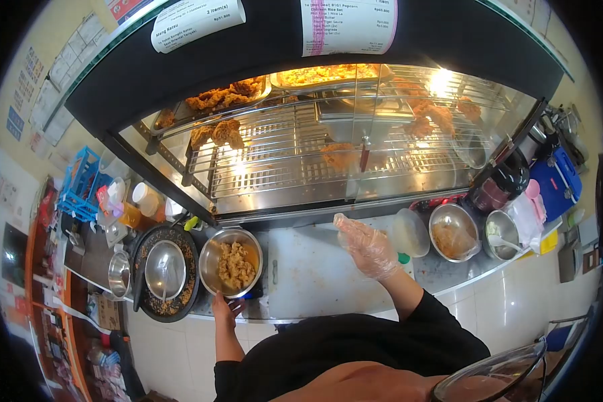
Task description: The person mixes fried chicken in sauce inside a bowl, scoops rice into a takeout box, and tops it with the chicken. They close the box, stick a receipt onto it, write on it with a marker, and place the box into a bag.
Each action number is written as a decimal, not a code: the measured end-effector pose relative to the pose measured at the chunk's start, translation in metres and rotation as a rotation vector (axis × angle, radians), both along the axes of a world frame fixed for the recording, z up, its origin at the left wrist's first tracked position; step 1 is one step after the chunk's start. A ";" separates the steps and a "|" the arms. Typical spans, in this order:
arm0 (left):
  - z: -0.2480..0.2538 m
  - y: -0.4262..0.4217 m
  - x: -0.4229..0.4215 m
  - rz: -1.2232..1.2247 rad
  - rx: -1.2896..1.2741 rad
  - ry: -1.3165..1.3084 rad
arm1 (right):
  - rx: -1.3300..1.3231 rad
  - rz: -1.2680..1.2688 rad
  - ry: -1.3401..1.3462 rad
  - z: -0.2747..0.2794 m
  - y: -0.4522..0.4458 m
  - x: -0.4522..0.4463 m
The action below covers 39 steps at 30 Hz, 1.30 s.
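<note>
A metal bowl (204, 271) holds battered fried chicken pieces (236, 264) and some yellow-brown sauce. My bare left hand (226, 308) is at this bowl's near edge, thumb by the rim and fingers apart; it does not visibly grip the bowl. My right hand (368, 248), in a clear plastic glove, hovers over the right part of a white cutting board (301, 268). Its fingers are stretched out, with nothing seen in them. Just right of it, a translucent plastic bowl (412, 233) stands tilted.
Left of the chicken lies a dark stone mortar (141, 295) with a metal bowl (165, 268) in it. A glass display case (281, 211) with fried chicken closes off the back. To the right stand a metal bowl of orange-brown food (454, 234) and another with a spoon (502, 231).
</note>
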<state>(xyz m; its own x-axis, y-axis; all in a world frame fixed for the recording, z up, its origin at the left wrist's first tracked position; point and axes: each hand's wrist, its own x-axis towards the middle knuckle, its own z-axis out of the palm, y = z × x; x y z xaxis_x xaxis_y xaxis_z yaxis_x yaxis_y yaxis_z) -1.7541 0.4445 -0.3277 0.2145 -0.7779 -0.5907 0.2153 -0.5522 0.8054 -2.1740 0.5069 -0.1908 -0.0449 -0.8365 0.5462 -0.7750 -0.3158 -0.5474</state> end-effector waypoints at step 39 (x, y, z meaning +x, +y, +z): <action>0.015 0.048 -0.093 -0.514 -0.169 -0.118 | 0.105 0.062 -0.026 -0.008 0.018 0.020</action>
<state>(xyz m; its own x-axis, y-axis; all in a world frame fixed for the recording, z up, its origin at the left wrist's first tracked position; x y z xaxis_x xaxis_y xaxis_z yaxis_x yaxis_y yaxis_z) -1.8469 0.4922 -0.3130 -0.1609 -0.8817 -0.4435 -0.1453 -0.4233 0.8942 -2.1536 0.5247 -0.1990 -0.0040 -0.8908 0.4543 -0.7408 -0.3026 -0.5998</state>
